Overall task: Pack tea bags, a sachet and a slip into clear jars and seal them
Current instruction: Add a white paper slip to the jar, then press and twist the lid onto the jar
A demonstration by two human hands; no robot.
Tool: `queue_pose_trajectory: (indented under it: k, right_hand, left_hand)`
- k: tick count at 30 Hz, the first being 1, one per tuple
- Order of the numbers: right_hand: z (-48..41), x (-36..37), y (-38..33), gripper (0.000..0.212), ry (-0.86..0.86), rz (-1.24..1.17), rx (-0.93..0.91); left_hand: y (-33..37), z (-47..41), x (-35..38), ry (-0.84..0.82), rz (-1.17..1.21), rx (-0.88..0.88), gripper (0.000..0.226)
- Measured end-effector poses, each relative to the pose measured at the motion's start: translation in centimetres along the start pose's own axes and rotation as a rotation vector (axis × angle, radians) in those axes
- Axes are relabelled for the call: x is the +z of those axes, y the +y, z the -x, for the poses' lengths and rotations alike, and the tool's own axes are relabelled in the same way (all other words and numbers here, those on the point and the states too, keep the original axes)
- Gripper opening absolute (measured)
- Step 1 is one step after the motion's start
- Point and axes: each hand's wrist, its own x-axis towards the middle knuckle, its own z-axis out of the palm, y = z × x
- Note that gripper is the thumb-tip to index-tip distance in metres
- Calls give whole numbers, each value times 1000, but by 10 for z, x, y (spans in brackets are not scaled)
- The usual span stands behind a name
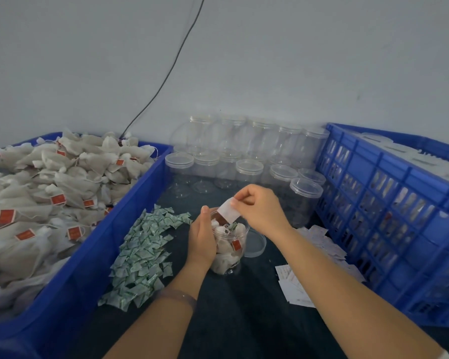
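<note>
Head view: we look down on a dark desk [244, 322].
Sachets [143, 252]: green-white heap, left of centre.
Left hand [201, 237]: fingers curled round the open jar [237, 266], upright on the desk, filled with tea bags [223, 247].
Right hand [259, 211]: fingers pinch a white slip [228, 209] over the jar's mouth.
Lid [255, 242]: we find it just right of the jar.
Empty jars [244, 154]: stacked against the wall.

Open lane: dark tabletop [244, 320], lower centre. Blue bin [130, 203] walls off left, blue crate [373, 216] right; empty jars [244, 161] block centre back. Sachet pile [145, 244] & slips [296, 286] crowd lane edges.
</note>
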Motion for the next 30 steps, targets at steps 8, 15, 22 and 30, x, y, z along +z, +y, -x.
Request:
queue_pose_trajectory:
  k: [8,15,22,30]
  right_hand:
    - [-3,-4,9,38,-19,-43,56]
    - [7,2,78,60,-341,410,409]
    - [6,1,83,56,-180,303,328]
    - [-6,-6,44,20,-84,-107,220]
  left_hand:
    - [-1,-1,0,20,12,22,56]
    - [-4,-4,0,6,19,12,55]
    - [-7,-5,-1,9,40,45,55]
    - [-8,-5,0,22,19,53,57]
